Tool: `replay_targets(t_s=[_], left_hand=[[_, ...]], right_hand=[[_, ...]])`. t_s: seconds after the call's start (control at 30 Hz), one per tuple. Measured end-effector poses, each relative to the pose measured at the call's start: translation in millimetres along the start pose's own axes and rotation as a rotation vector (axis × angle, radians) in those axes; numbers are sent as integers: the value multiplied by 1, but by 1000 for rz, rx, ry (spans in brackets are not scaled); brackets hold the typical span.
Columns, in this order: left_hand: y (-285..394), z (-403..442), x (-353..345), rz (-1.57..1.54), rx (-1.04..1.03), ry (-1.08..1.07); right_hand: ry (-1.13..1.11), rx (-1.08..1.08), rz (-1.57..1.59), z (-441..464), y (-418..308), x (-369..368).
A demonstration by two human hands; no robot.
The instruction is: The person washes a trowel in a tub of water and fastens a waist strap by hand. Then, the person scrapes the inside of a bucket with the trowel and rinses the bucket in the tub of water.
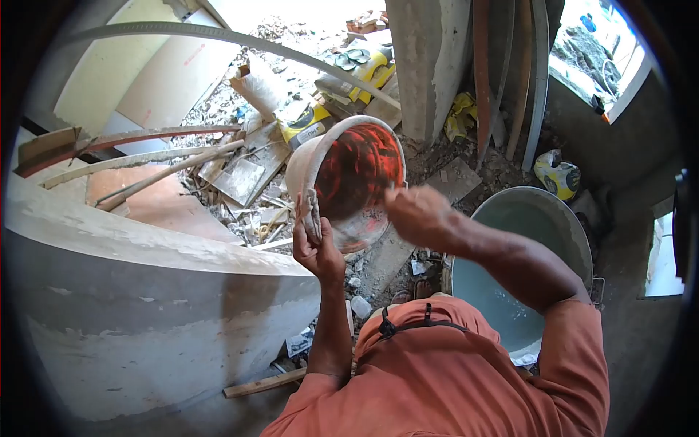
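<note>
A bucket (357, 175), pale outside and streaked red and dark inside, is tipped so that its mouth faces me. My left hand (319, 251) grips the bucket's lower left side, where a greyish lump clings near the rim. At the right rim is my right hand (421, 216), its fingers curled and slightly blurred; what it holds, if anything, cannot be made out. Below my right forearm stands a large round tub (510, 320) of greyish-blue liquid.
On the left runs a low plastered wall (167, 255). Rubble, boards and yellow-and-grey bags (306, 124) lie beyond the bucket. A concrete column (428, 65) and long leaning strips stand behind. Another yellow bag (558, 175) sits behind the tub.
</note>
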State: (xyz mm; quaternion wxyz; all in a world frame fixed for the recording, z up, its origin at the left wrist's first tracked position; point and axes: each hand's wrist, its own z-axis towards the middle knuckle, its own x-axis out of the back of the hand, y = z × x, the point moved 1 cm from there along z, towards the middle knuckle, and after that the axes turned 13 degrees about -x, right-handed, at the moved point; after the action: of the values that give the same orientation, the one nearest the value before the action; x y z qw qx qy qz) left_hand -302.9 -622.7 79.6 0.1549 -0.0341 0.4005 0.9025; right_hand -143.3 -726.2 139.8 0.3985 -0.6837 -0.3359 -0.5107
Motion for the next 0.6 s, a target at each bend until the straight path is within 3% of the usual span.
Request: replay_targets(t_s=[0.13,0.2,0.27,0.33,0.37,0.4,0.47,0.5,0.6], left_hand=[[-6,3,10,-37,80,-28],[-14,-2,16,14,60,-55],[-26,-2,29,63,72,-160],[9,13,6,167,-305,-312],[11,16,6,176,-372,-436],[9,19,6,174,-373,-430],[5,18,9,145,-302,-418],[-1,15,13,82,-208,-363],[1,14,18,172,-206,-319]], right_hand=[[-256,159,91,-14,-3,1],[-309,70,187,-17,6,39],[-226,86,228,-2,26,24],[-100,-150,241,4,31,19],[-162,-186,194,2,26,14],[-207,-111,245,-5,21,13],[-529,-100,537,-15,14,18],[-539,-110,543,-16,19,15],[-806,-182,962,-12,36,11]])
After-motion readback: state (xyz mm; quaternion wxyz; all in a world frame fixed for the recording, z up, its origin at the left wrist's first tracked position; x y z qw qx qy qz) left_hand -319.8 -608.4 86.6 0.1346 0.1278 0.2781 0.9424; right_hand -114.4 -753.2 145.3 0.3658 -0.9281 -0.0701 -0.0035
